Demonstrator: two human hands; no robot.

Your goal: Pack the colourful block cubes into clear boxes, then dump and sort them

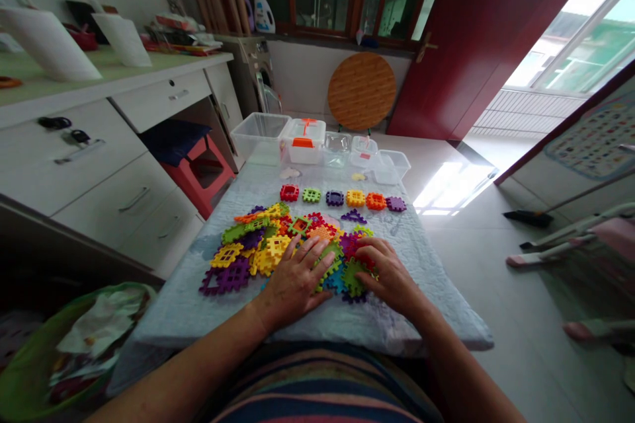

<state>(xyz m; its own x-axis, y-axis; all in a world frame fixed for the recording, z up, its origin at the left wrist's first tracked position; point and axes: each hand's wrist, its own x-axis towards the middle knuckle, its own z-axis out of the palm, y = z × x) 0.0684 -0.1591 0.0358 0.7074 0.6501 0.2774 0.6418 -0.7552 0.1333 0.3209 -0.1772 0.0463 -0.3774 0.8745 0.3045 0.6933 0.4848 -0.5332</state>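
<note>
A pile of colourful plastic interlocking building pieces lies on the cloth-covered table. My left hand rests palm down on the near middle of the pile, its fingers stretched over yellow and green pieces. At the pile's right end, my right hand is spread with bent fingers over red and purple pieces. Its thumb touches a green toothed piece; neither hand visibly grips anything. Beyond the pile runs a row of block shapes: red, green, dark purple, yellow, orange and a purple piece.
Clear plastic boxes line the table's far edge: a large open bin, a lidded box with orange latches and smaller containers. Left of the table are a pink stool and a green waste basket.
</note>
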